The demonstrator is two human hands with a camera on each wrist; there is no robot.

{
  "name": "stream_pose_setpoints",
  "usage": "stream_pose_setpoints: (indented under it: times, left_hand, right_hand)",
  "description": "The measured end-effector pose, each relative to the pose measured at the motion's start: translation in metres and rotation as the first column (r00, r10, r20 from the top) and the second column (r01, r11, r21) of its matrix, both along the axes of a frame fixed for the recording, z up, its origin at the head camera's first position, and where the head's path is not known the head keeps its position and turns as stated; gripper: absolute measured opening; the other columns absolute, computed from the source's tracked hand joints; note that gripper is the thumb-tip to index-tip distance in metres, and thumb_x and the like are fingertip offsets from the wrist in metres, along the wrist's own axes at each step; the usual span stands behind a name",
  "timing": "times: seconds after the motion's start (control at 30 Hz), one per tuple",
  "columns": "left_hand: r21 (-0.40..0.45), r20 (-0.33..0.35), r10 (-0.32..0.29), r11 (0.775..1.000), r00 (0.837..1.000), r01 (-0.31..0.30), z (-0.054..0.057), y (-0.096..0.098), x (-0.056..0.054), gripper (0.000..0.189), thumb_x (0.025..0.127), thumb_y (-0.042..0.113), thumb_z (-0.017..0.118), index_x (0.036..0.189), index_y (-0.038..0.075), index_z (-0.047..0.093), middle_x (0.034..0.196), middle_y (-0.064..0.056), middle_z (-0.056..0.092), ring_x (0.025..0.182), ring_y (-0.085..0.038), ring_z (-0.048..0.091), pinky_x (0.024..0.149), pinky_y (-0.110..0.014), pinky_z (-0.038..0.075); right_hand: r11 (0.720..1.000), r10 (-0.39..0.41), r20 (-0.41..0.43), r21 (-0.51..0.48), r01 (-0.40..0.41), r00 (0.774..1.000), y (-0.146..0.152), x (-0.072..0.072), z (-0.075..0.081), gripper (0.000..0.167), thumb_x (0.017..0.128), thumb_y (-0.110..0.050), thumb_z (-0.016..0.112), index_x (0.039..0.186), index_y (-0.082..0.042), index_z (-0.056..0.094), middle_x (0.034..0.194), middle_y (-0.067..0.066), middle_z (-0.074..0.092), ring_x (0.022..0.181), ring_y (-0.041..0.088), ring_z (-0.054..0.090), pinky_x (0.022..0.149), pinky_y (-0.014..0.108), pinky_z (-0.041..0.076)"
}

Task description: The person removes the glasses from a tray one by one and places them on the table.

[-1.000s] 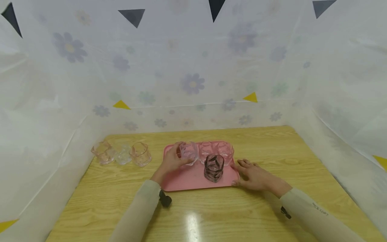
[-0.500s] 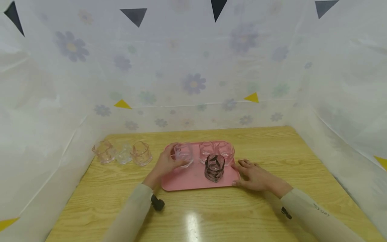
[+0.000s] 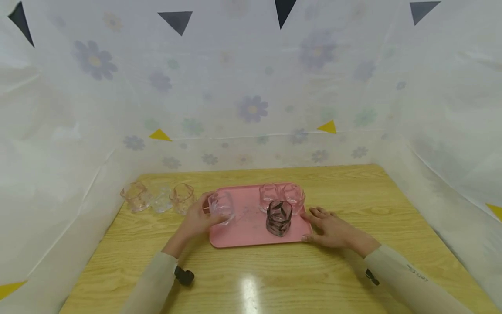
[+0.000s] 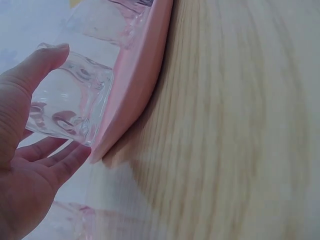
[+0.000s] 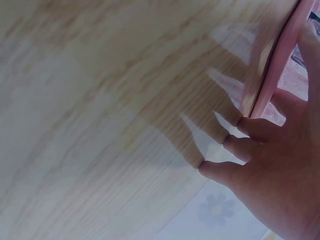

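A clear glass cup [image 3: 222,206] is held by my left hand [image 3: 197,217] over the left end of the pink tray [image 3: 243,237]. In the left wrist view, the thumb and fingers curve round the clear glass cup [image 4: 75,95] close above the tray's rim. On the tray's right part stand a dark grey glass cup [image 3: 279,219] and, behind it, two glass cups that look pink, one [image 3: 269,194] left of the other [image 3: 293,198]. My right hand [image 3: 329,227] lies at the tray's right edge, fingers spread, fingertips on the table and thumb against the tray.
Left of the tray, two amber-tinted glass cups, one [image 3: 135,197] and another [image 3: 182,198], stand on the wooden table [image 3: 251,279] with a clear one [image 3: 160,200] between them. White sheeting [image 3: 219,78] walls in the back and sides.
My left hand has moved left with the clear glass cup, away from the two cups at the tray's back right. My right hand stays in place.
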State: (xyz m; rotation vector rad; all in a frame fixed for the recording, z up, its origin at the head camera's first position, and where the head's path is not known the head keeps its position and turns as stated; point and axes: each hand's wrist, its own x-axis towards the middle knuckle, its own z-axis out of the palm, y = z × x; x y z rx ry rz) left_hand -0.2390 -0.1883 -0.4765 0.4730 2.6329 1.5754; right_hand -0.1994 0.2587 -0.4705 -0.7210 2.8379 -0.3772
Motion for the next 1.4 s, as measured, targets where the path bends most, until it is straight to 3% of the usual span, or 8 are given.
stream_pose_setpoints:
  times: [0.1, 0.3, 0.77, 1.17, 1.27, 1.4]
  left_hand:
    - [0.009, -0.034, 0.001, 1.0, 0.999, -0.001, 0.0, -0.01, 0.003, 0.081, 0.087, 0.029, 0.09, 0.153, 0.012, 0.047, 0.148, -0.02, 0.057, 0.13, -0.042, 0.062, 0.105, -0.057, 0.055]
    - [0.017, -0.034, 0.052, 0.999, 0.998, -0.052, 0.003, -0.029, 0.014, 0.08, 0.086, 0.028, 0.09, 0.152, 0.011, 0.049, 0.145, -0.023, 0.059, 0.129, -0.043, 0.062, 0.104, -0.057, 0.055]
    - [-0.042, -0.101, 0.146, 0.988, 0.984, -0.151, 0.002, -0.071, 0.042, 0.08, 0.086, 0.026, 0.09, 0.153, 0.014, 0.048, 0.144, -0.025, 0.06, 0.127, -0.045, 0.064, 0.104, -0.061, 0.054]
    - [-0.118, -0.069, 0.259, 0.957, 0.963, -0.265, 0.002, -0.111, 0.059, 0.083, 0.09, 0.031, 0.086, 0.156, 0.006, 0.042, 0.145, -0.025, 0.058, 0.128, -0.047, 0.063, 0.106, -0.058, 0.053]
    - [-0.135, -0.078, 0.277, 0.949, 0.958, -0.285, 0.002, -0.122, 0.062, 0.087, 0.09, 0.031, 0.086, 0.158, 0.002, 0.04, 0.147, -0.026, 0.057, 0.128, -0.049, 0.062, 0.104, -0.053, 0.055]
    - [-0.15, -0.082, 0.3, 0.939, 0.951, -0.309, 0.003, -0.137, 0.064, 0.089, 0.091, 0.031, 0.086, 0.159, 0.002, 0.037, 0.15, -0.026, 0.055, 0.128, -0.051, 0.062, 0.093, -0.024, 0.058]
  right_hand:
    - [1.0, -0.001, 0.003, -0.001, 0.001, 1.0, 0.0, 0.0, 0.0, 0.085, 0.101, -0.066, 0.057, 0.163, -0.011, 0.041, 0.165, 0.031, 0.036, 0.154, 0.054, 0.03, 0.119, 0.078, 0.026]
    - [1.0, 0.001, 0.007, 0.001, -0.001, 1.0, -0.001, 0.001, 0.003, 0.085, 0.101, -0.066, 0.057, 0.163, -0.01, 0.041, 0.165, 0.032, 0.036, 0.154, 0.054, 0.03, 0.119, 0.078, 0.026]
    - [1.0, 0.004, -0.007, 0.003, -0.004, 1.0, 0.001, -0.001, -0.002, 0.085, 0.1, -0.067, 0.057, 0.163, -0.011, 0.04, 0.164, 0.032, 0.036, 0.153, 0.055, 0.031, 0.118, 0.079, 0.026]
    - [1.0, 0.004, -0.011, 0.013, -0.004, 1.0, 0.0, -0.001, -0.001, 0.085, 0.1, -0.067, 0.057, 0.162, -0.01, 0.042, 0.165, 0.031, 0.037, 0.154, 0.054, 0.032, 0.118, 0.078, 0.028]
    - [1.0, 0.005, -0.009, 0.01, -0.005, 1.0, 0.0, 0.0, 0.0, 0.085, 0.1, -0.067, 0.057, 0.162, -0.01, 0.042, 0.165, 0.031, 0.037, 0.153, 0.054, 0.032, 0.118, 0.078, 0.027]
    - [1.0, 0.004, -0.008, 0.006, -0.004, 1.0, -0.001, 0.0, 0.002, 0.085, 0.101, -0.066, 0.057, 0.162, -0.009, 0.042, 0.164, 0.032, 0.037, 0.153, 0.055, 0.032, 0.119, 0.077, 0.027]
